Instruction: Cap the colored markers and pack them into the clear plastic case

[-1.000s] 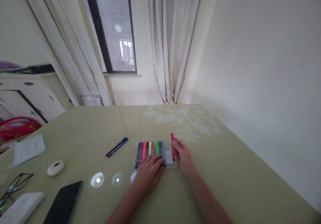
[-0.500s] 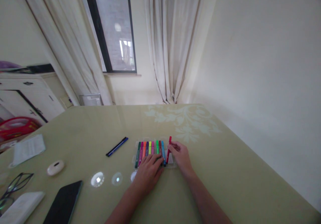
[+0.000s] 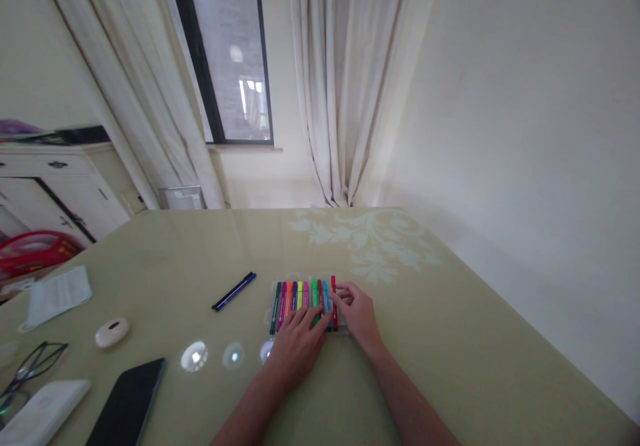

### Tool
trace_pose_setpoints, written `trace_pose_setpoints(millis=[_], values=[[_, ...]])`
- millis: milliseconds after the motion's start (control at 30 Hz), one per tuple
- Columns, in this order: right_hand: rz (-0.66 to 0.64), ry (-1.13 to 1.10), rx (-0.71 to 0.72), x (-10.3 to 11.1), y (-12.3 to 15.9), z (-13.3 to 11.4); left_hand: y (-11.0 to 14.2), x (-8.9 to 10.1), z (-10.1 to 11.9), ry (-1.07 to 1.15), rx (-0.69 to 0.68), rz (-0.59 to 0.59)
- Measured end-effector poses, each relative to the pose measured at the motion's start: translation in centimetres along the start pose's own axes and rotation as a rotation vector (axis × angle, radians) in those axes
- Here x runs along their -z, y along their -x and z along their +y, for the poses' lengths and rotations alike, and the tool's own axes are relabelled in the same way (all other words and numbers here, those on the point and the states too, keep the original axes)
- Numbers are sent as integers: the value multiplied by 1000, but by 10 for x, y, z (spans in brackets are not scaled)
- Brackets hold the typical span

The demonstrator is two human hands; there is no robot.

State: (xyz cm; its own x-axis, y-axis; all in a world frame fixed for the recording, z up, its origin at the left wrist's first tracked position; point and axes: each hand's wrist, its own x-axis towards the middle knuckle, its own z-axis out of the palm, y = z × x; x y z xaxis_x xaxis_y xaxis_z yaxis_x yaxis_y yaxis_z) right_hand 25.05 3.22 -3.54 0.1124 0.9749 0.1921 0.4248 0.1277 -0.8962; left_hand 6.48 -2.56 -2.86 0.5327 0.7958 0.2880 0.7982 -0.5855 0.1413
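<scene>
A clear plastic case point(image 3: 345, 330) lies on the table with several coloured markers point(image 3: 289, 299) side by side in it. My left hand point(image 3: 300, 334) rests over the lower part of the row, fingers stretched out, touching the green, brown and light blue markers point(image 3: 325, 293). Between the thumb and fingers of my right hand point(image 3: 357, 313) is a red marker point(image 3: 334, 287), almost upright in line with the row, beside the light blue one. Its lower end is over the case's right part; whether it touches the bottom I cannot tell.
A blue pen and a black pen point(image 3: 234, 291) lie together left of the case. Farther left are a black phone point(image 3: 127, 403), a white rounded case point(image 3: 111, 333), glasses point(image 3: 37, 366), a white box point(image 3: 45, 411) and a pale face mask point(image 3: 59, 297). A wall runs along the right.
My right hand has brought the red marker left and lower, from a slant to nearly parallel with the row. The left hand has barely shifted.
</scene>
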Motion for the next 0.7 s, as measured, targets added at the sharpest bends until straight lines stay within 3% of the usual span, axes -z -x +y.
trace_pose_setpoints(millis=[333,700], values=[[-63,236,132,-1,5,-6,1,-1,0,-39,-9,5],[-107,442,182,5,9,-16,5,-9,-5,-61,-51,-3]])
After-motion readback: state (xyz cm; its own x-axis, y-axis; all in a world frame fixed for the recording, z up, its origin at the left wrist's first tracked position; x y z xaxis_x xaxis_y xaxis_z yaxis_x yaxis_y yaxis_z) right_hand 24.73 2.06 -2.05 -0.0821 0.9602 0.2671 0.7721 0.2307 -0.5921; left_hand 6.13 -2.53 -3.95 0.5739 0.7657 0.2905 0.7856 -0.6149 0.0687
